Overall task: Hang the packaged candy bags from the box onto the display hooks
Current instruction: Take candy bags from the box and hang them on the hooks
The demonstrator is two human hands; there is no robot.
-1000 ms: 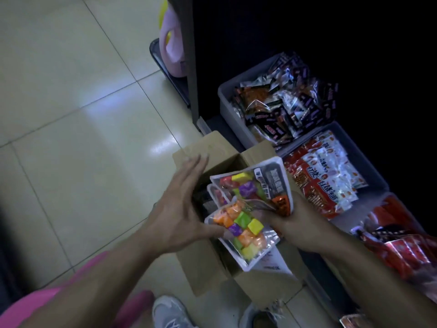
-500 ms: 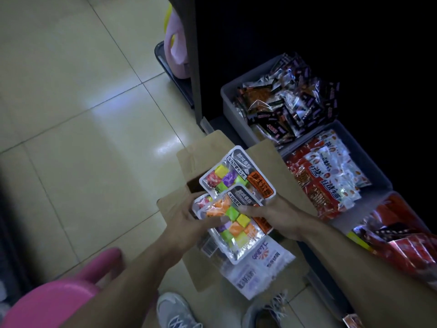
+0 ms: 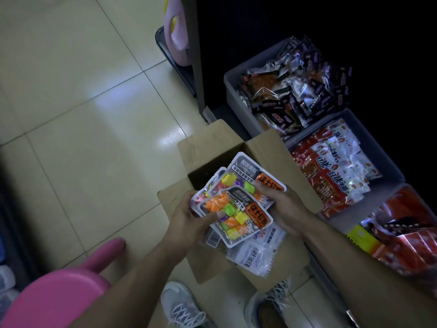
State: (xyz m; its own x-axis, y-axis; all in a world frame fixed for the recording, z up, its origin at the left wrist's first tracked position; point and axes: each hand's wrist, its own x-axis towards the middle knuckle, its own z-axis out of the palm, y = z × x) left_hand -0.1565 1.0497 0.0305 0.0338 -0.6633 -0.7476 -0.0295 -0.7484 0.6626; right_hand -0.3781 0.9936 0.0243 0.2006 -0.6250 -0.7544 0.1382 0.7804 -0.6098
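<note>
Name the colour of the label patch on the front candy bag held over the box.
Orange with dark lettering, on the front candy bag; seen in the head view.

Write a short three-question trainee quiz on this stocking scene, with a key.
1. True or false: both hands hold the clear packaged bags of coloured candy cubes.
2. What lies under the bags? A) open brown cardboard box B) pink plastic stool C) grey plastic bin of dark snack packets
3. Fill in: no display ___ is visible.

Key: 1 true: left hand, right hand. 2 A. 3 hook.
</note>
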